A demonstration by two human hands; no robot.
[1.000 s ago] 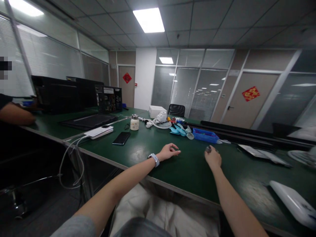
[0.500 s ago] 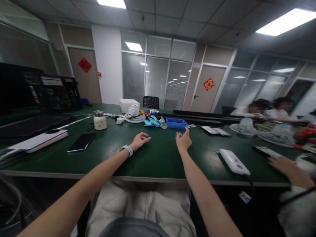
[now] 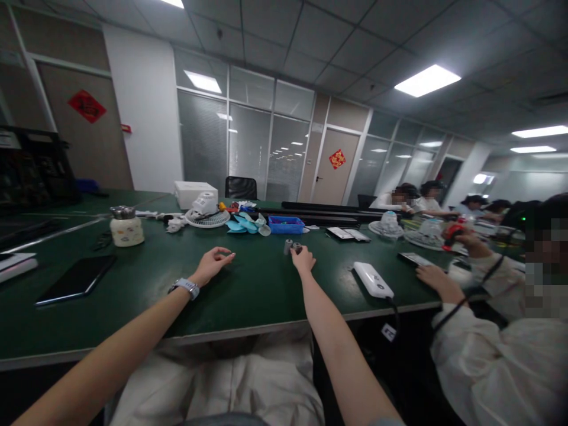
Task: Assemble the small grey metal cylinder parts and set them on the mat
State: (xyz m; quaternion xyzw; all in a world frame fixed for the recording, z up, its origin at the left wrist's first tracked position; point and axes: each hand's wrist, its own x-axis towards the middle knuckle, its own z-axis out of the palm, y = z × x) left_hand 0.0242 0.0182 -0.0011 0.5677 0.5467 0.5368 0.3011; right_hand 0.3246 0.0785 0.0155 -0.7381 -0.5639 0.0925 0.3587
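Observation:
My left hand point(image 3: 212, 265) hovers over the green table, its fingers loosely curved and apart, with nothing in them. A watch is on that wrist. Ahead of me on the right, my right hand point(image 3: 304, 260) pinches a small grey metallic cylinder point(image 3: 297, 245) near the tabletop. Another small grey cylinder point(image 3: 288, 247) stands upright just left of those fingers. The exact kind of these cylinders is too small to tell. Behind them is a blue tray point(image 3: 286, 228) with small items inside. Light-blue fan blades point(image 3: 245, 223) lie left of the tray.
A dark phone point(image 3: 76, 280) and a cream jar point(image 3: 126, 231) are on the left. Farther back are a white fan part point(image 3: 207, 219) and a white box point(image 3: 196, 193). A white power-bank-like device point(image 3: 373, 280) with a cable lies right. A co-worker's hand point(image 3: 437, 281) is farther right.
The view has turned right, so the table's contents shift left in the picture. My right hand's fingers are now lower, at the small cylinders. My left hand keeps its curved pose.

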